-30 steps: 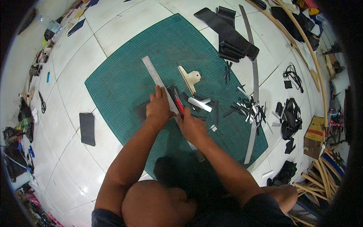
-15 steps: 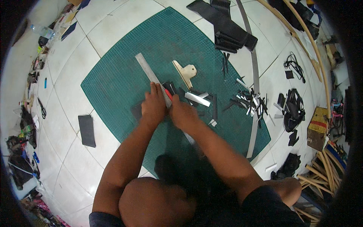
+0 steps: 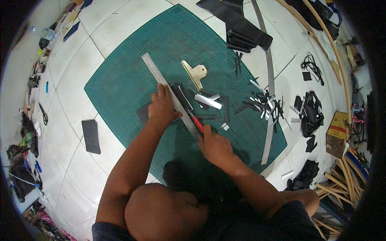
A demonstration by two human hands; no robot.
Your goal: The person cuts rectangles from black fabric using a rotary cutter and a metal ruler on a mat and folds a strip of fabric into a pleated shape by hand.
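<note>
Mid-frame | left fingers (image 3: 160,90) apart, pressing steel ruler (image 3: 151,64) | right fingers (image 3: 207,130) clamped on red utility knife (image 3: 197,121) | best: hug ruler's edge

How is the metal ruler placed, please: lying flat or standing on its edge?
Lying flat: the metal ruler shows its broad face upward, and fingers of the left hand rest across it.

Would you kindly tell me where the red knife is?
In the head view, the red knife is in the right hand, just right of the ruler.
</note>
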